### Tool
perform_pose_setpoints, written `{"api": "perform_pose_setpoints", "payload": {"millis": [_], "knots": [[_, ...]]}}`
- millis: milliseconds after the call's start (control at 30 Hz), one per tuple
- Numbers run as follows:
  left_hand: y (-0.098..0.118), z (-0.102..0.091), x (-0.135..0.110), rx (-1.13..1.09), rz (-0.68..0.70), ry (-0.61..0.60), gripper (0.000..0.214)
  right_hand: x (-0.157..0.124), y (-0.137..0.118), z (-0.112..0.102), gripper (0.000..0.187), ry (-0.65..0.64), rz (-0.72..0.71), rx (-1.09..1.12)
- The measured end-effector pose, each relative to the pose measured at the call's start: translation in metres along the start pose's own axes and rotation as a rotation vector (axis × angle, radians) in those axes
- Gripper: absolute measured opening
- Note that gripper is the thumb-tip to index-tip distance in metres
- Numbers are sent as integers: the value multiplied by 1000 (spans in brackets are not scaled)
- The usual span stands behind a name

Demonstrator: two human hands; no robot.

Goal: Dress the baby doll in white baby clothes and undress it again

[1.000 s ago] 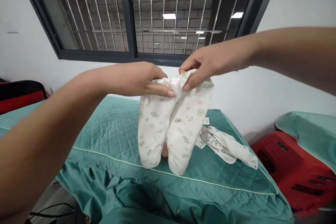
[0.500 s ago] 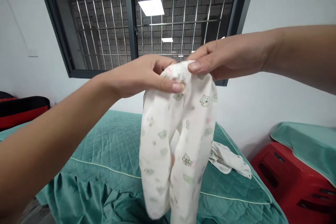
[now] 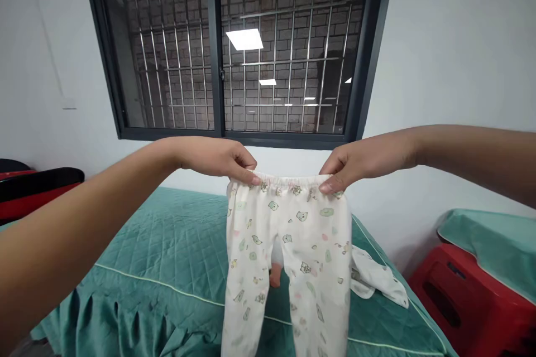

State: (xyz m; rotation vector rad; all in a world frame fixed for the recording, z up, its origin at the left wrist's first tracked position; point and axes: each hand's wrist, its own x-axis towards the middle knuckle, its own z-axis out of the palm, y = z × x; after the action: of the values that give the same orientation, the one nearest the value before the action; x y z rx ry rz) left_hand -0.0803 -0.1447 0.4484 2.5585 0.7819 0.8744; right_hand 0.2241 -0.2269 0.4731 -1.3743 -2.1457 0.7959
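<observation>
Elastic waistband (image 3: 288, 180): likely best hold
Left hand (image 3: 215, 157): pinching one end of it
Right hand (image 3: 355, 164): pinching the other
Printed trousers (image 3: 320, 245): below both hands; probably light, floppy

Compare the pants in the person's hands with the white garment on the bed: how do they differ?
The pants hang spread by the waistband between the left hand and right hand; the white garment lies crumpled on the bed.
The pants run past the picture's bottom edge, while the white garment is partly hidden behind them.
Both are mostly white cloth.
</observation>
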Motion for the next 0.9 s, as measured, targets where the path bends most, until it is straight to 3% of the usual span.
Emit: {"api": "perform_pose_setpoints", "payload": {"millis": [67, 133, 267, 367, 500, 567, 633, 700, 800, 900], "knots": [[9, 6, 0, 23, -58, -256, 38, 4, 1, 2, 30, -15, -33, 37], [15, 15, 0, -23, -109, -309, 38, 9, 4, 6, 25, -68, -48, 84], [11, 42, 1, -175, -97, -58, 34, 25, 17, 26, 22, -168, -89, 222], [-6, 68, 5, -316, -71, 119, 29, 45, 32, 58, 25, -179, -123, 301], [-47, 105, 5, -519, -56, 238, 30, 81, 60, 108, 21, -87, -106, 424], [-73, 127, -1, -580, -72, 330, 46, 102, 75, 127, 16, 18, -103, 539], [-99, 151, -12, -540, -125, 411, 73, 125, 91, 139, 14, 140, -129, 721], [-122, 176, -27, -381, -240, 387, 84, 151, 107, 148, 16, 251, -160, 923], [-150, 206, -47, -296, -430, 349, 57, 190, 137, 163, 20, 350, -155, 1075], [-185, 224, -60, -364, -568, 440, 41, 229, 181, 184, 29, 386, -40, 943]]}}
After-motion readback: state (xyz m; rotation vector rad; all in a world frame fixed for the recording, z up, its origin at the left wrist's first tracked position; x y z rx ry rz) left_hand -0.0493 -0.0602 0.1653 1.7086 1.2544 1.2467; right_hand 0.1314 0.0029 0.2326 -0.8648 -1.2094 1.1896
